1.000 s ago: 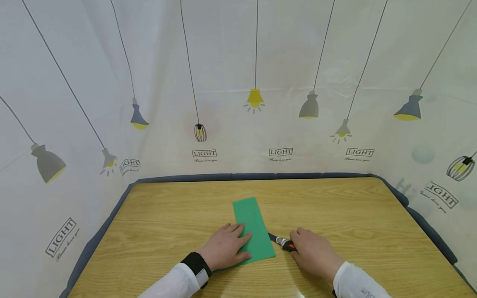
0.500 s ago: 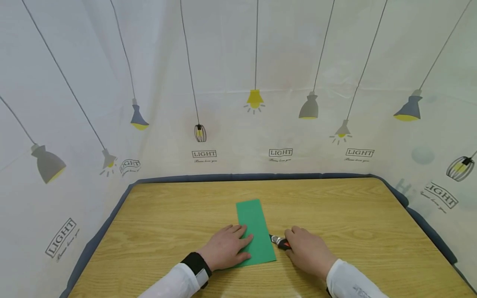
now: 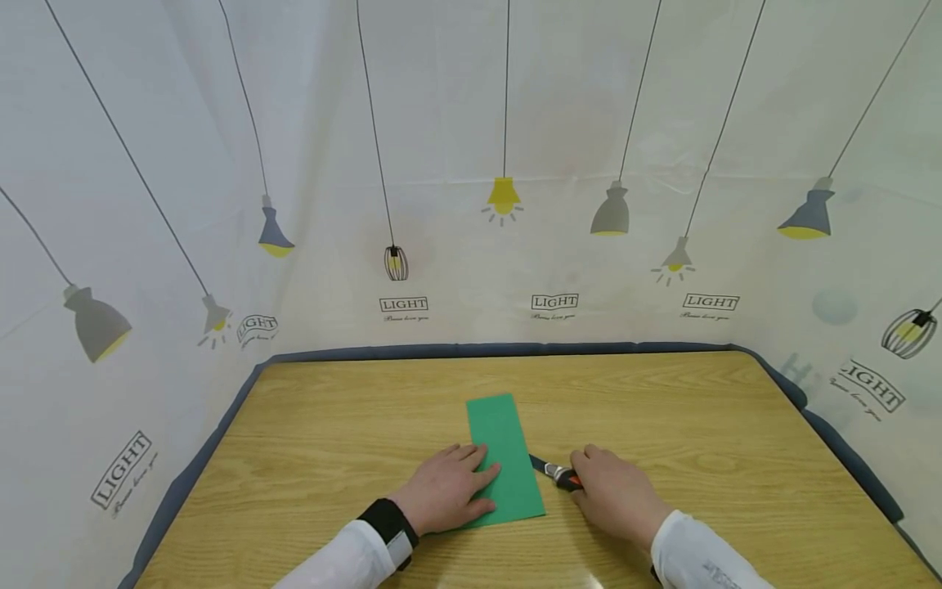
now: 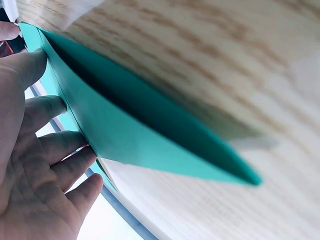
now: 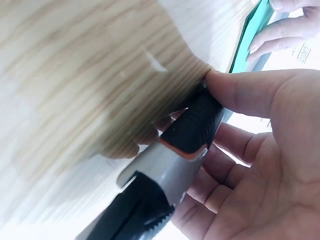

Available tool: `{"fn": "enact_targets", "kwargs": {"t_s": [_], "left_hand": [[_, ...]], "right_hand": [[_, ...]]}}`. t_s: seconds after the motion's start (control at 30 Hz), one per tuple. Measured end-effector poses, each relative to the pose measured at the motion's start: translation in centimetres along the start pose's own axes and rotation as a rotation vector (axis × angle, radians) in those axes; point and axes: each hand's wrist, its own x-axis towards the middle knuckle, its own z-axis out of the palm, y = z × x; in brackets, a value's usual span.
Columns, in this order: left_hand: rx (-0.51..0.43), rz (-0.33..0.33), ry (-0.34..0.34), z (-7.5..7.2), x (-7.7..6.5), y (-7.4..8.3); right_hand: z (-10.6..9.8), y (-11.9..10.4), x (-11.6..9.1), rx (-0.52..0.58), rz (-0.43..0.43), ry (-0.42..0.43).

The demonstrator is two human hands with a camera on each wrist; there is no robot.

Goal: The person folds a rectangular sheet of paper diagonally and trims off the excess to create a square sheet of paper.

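A folded green sheet (image 3: 513,474) lies on the wooden table, slightly turned. Its two layers gape apart in the left wrist view, where the near layer (image 4: 120,132) bows upward. My left hand (image 3: 450,488) rests on the sheet's left part with fingers spread and fairly straight. At the sheet's right edge my right hand (image 3: 614,497) grips a utility knife (image 3: 564,477) by its black and orange handle. The dark front end of the knife reaches the sheet's edge; its tip is hidden, seemingly between the layers. The right wrist view shows the thumb along the knife's body (image 5: 167,167).
The wooden tabletop (image 3: 353,425) stretches around both hands. A dark blue padded edge (image 3: 545,349) borders its back and sides. Behind it hangs a white curtain (image 3: 456,147) printed with lamps and the word LIGHT.
The green sheet has shifted slightly right and toward me, then stayed put. My right hand moved left with the knife, then drew back a little to the right. The left hand barely moved.
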Motion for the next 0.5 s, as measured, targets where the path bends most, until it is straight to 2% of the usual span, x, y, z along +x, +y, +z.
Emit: {"fn": "enact_targets", "kwargs": {"t_s": [0.37, 0.5], "left_hand": [[-0.015, -0.001, -0.006, -0.06, -0.03, -0.01], [-0.042, -0.010, 0.015, -0.02, 0.05, 0.05]], "right_hand": [[-0.19, 0.85, -0.27, -0.014, 0.007, -0.001], [-0.15, 0.85, -0.28, -0.016, 0.006, -0.006]]}}
